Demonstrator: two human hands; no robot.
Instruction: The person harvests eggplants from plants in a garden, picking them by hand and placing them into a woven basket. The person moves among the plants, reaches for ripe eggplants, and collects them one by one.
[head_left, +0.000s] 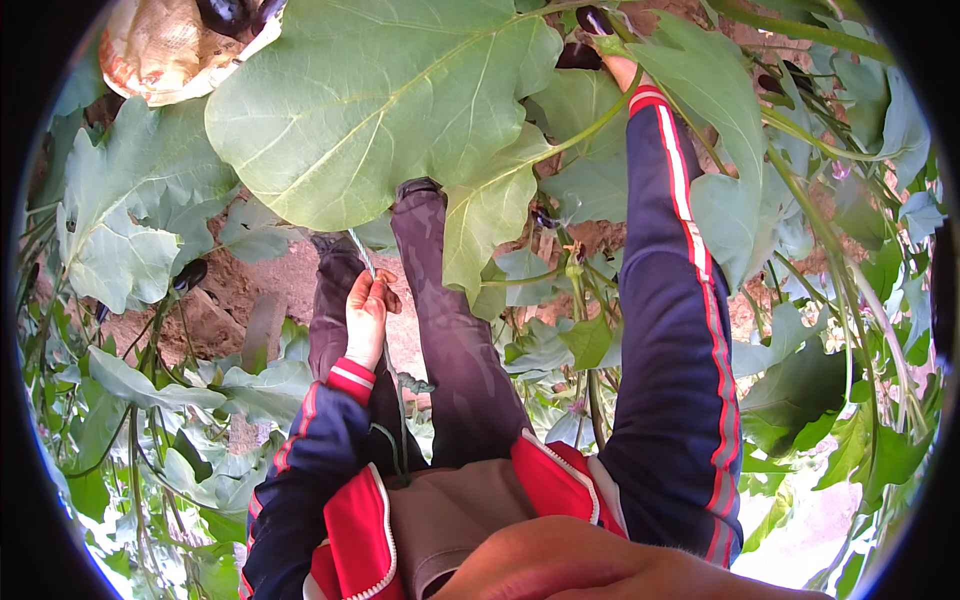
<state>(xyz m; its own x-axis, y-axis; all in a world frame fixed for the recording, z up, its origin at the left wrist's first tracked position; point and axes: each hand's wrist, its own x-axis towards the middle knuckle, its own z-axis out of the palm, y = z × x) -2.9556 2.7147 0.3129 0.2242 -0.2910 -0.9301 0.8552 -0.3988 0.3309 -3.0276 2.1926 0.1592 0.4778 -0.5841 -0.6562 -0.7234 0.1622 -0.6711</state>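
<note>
A thin twisted rope (362, 249) runs up from my waist area through my left hand (370, 307), which is shut on it beside my leg. Further up, the rope passes behind a broad eggplant leaf (382, 112). My right arm reaches to the top of the view, where my right hand (619, 69) is mostly covered by leaves and a stem. Right by it are a dark purple eggplant (577, 56) and another eggplant (594, 20); whether the fingers grip either one is hidden. A woven sack (161, 52) holding dark eggplants lies at the upper left.
Eggplant plants crowd both sides, with large leaves (124, 217) at left and thick stems (814, 217) at right. One small eggplant (190, 275) hangs low at left. Reddish soil (202, 322) shows between the plants, near a flat slab (264, 330).
</note>
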